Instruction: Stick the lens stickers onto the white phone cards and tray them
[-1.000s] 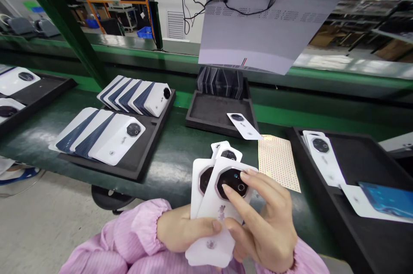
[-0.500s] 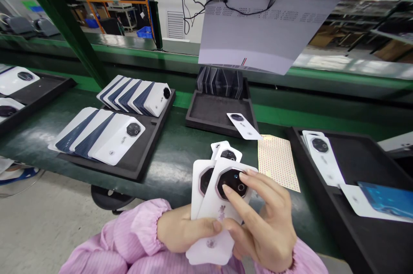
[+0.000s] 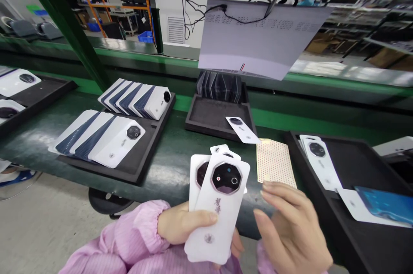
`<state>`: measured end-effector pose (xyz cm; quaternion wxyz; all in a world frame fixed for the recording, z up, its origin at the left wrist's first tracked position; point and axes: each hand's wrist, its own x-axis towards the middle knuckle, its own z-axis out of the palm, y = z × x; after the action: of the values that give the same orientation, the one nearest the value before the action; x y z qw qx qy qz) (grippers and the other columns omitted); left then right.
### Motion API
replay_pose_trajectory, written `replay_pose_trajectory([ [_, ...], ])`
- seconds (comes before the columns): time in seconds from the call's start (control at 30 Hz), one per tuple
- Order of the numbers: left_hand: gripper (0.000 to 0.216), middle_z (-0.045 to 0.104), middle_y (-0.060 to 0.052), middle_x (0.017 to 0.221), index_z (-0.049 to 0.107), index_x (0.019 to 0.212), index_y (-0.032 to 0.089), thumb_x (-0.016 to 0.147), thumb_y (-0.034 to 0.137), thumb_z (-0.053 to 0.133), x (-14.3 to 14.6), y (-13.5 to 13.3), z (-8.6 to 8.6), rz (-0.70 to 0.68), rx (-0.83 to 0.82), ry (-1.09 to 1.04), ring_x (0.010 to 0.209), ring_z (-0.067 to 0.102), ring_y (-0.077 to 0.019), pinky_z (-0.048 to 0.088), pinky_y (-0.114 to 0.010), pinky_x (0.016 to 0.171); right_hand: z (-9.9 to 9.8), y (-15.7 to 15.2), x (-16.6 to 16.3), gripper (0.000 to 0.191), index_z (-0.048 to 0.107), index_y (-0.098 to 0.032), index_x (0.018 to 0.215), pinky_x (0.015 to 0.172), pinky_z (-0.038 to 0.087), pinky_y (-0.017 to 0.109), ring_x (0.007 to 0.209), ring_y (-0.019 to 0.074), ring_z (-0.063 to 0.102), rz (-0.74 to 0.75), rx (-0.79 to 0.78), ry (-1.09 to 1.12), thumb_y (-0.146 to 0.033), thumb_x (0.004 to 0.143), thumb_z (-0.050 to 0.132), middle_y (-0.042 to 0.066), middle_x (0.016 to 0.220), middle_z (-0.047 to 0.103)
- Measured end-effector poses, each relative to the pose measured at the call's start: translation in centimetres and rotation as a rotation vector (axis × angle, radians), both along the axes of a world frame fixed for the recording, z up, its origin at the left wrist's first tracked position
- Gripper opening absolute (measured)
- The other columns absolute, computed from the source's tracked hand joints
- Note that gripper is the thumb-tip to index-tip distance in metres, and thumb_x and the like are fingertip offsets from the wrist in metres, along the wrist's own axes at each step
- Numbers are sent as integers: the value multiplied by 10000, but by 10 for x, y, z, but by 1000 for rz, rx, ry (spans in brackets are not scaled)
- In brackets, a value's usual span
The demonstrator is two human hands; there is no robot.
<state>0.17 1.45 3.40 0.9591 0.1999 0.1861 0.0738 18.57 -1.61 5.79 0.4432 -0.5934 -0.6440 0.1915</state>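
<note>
My left hand [image 3: 187,224] grips a fanned pair of white phone back panels, its thumb lying across the front panel [image 3: 222,218]. Each panel has a dark camera area with a bevelled frame, and a small red dot [image 3: 218,178] shows on the front one's. Behind them the tops of more white panels [image 3: 219,149] peek out; whether those are held or lying on the bench is hidden. To the right, my right hand [image 3: 290,226] is apart from the panels, fingers spread and holding nothing, just below a cream sheet of small red dots [image 3: 275,162].
Fanned white panels fill a black tray [image 3: 142,153] on the left. A centre tray [image 3: 219,112] holds dark panels, with one white panel [image 3: 242,130] across its edge. The right tray [image 3: 351,158] carries white panels and a blue film piece [image 3: 387,205]. A grey panel [image 3: 251,41] hangs above.
My right hand has come off the front panel's camera area and moved right, its fingers opening. The red dot is now visible there. My left hand keeps its hold.
</note>
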Motion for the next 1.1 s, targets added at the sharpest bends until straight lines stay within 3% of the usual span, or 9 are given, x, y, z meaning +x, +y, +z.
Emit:
replay_pose_trajectory([
  [0.13,544,655,-176,913,657,994,56,825,501,393,-3,0,-6,11,2,40,760,634,-221,471,-259,544,-5,-9,5,160,565,-196,971,690,483,284,861,165,551,-7,-318,138,-143,820,572,50,912,559],
  [0.33,534,657,-189,900,655,985,45,836,486,393,0,-5,-15,66,-73,67,577,616,-167,467,-242,490,-15,-8,-2,143,559,-188,855,572,485,265,649,142,553,53,-545,140,-308,796,611,14,742,587],
  [0.53,546,672,-181,858,678,960,57,796,539,480,2,-4,-17,91,-65,146,526,608,-143,461,-213,453,-25,-8,-10,173,580,-169,748,545,480,251,575,132,563,54,-687,355,-297,857,537,12,650,593],
  [0.7,587,670,-215,909,662,993,23,807,541,456,-3,-4,-26,103,-152,171,574,632,-184,473,-251,478,-29,-14,-1,42,604,-197,823,587,518,239,704,143,606,-60,-465,338,-196,837,565,23,796,611],
  [0.83,628,664,-217,924,624,1044,-9,825,536,404,-11,0,-33,149,-349,13,670,652,-225,500,-283,519,-37,-21,11,205,634,-195,917,584,518,268,697,152,597,-204,-116,41,-54,770,608,40,830,602],
  [0.93,644,674,-181,921,479,1261,51,834,526,392,-17,6,-30,149,-471,-146,707,667,-244,480,-266,493,-40,-20,21,447,636,-210,1067,532,496,266,625,148,585,-60,184,-249,42,698,634,28,754,613],
  [1.0,658,680,-167,903,363,1355,93,849,514,371,-19,9,-26,118,-497,-204,682,672,-250,456,-258,466,-39,-16,25,483,615,-225,1125,507,494,265,617,155,598,81,229,-309,33,715,618,28,734,624],
  [1.1,655,678,-168,892,296,1392,123,868,512,332,-19,9,-20,75,-470,-234,624,670,-250,431,-260,452,-38,-10,26,388,622,-238,1104,549,528,281,701,180,645,145,212,-324,-20,791,547,44,789,657],
])
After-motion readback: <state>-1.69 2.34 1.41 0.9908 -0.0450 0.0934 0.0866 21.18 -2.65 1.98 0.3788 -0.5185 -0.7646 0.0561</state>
